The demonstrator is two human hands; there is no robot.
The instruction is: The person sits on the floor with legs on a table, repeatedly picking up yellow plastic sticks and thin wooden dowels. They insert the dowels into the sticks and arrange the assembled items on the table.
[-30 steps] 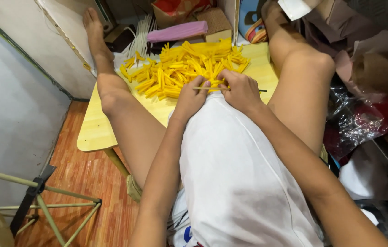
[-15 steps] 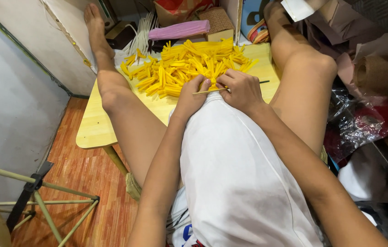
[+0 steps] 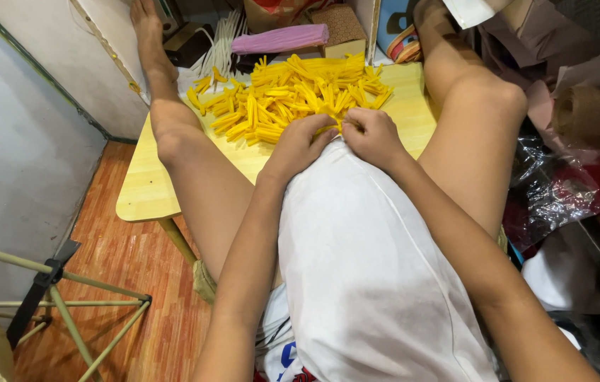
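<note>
A big pile of short yellow folded strips [image 3: 293, 95] lies on a low light-wood table [image 3: 144, 191]. My left hand [image 3: 300, 145] and my right hand [image 3: 371, 134] meet at the near edge of the pile, just above my white shirt. Their fingertips pinch together on one yellow strip [image 3: 331, 129], which shows only as a sliver between them. No thin stick shows between the hands. My bare legs stretch out over the table on either side of the pile.
Behind the pile lie a pink roll [image 3: 279, 39], a brown block [image 3: 342, 25] and a bundle of white cords [image 3: 222, 32]. Crumpled plastic bags [image 3: 555, 191] crowd the right. A thin green folding stand [image 3: 66, 304] is on the wooden floor by the grey wall, left.
The thin stick that poked out from between my hands is no longer visible. Both hands have drawn closer together on a yellow strip at the pile's edge.
</note>
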